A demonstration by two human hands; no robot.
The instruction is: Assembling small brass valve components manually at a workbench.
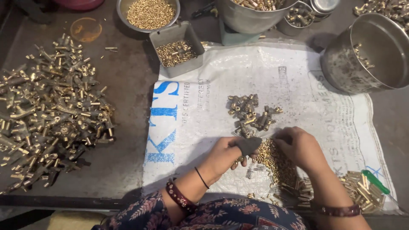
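My left hand [228, 154] rests on a white woven sack [298, 81], its thumb in a dark fabric cover, fingers curled around small brass parts. My right hand [300, 147], its fingertip also dark-covered, pinches at a small brass piece just right of the left thumb. Between and under the hands lies a heap of tiny brass pins [277, 164] with a few small springs [253, 170]. A loose cluster of brass fittings [251, 113] lies just beyond the hands.
A large pile of brass valve bodies [51, 110] covers the dark table at left. A grey rectangular tray [177, 49] and round steel bowls [149, 15] hold small brass parts. A big steel pot [366, 55] stands at right. Brass tubes [362, 191] and a green-handled screwdriver [375, 181] lie at lower right.
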